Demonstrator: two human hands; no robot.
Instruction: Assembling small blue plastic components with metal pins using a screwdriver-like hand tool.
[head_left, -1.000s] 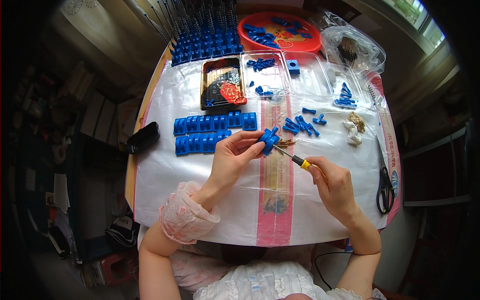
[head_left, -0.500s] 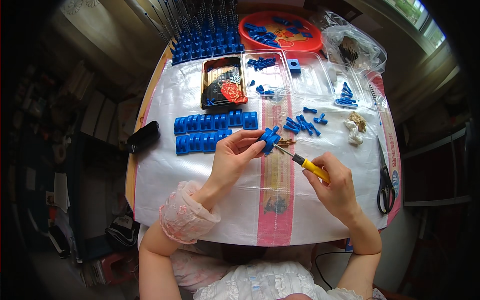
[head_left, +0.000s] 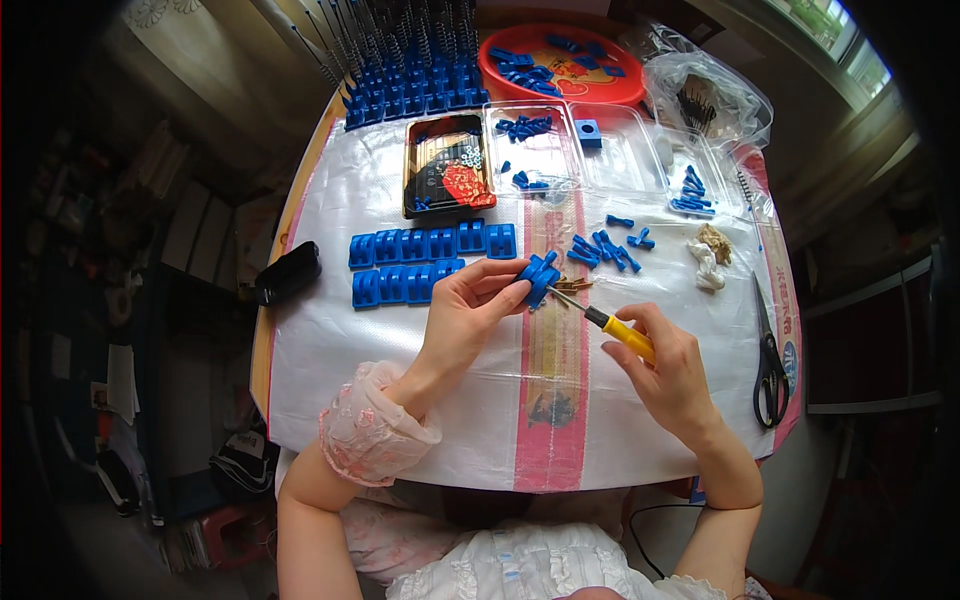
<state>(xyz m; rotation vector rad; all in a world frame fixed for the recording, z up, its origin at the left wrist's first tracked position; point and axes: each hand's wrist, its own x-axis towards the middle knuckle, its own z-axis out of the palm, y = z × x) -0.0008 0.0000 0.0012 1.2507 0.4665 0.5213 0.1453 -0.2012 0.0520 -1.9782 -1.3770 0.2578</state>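
Note:
My left hand [head_left: 472,305] pinches a blue plastic part [head_left: 541,277] above the middle of the table. In my right hand [head_left: 665,365] is a screwdriver [head_left: 630,335] with a yellow and black handle. Its metal shaft points up and left, and the tip meets the lower right side of the blue part; the exact contact is too small to make out. Several brass-coloured pins [head_left: 572,285] lie just beyond the shaft. Loose blue pegs [head_left: 603,250] are scattered farther back. To the left, blue blocks [head_left: 405,285] stand in two rows.
A black tray [head_left: 410,165] and clear plastic boxes [head_left: 575,185] hold small parts. Behind them are blue pieces with upright springs [head_left: 410,85] and a red basin [head_left: 490,70]. Scissors [head_left: 770,375] lie at the right edge, a black case [head_left: 288,274] at the left, crumpled tissue [head_left: 706,265] near the pegs.
The fingers of my right hand have shifted slightly around the screwdriver handle, and the handle sits a touch farther left. My left hand and the blue part stay in place.

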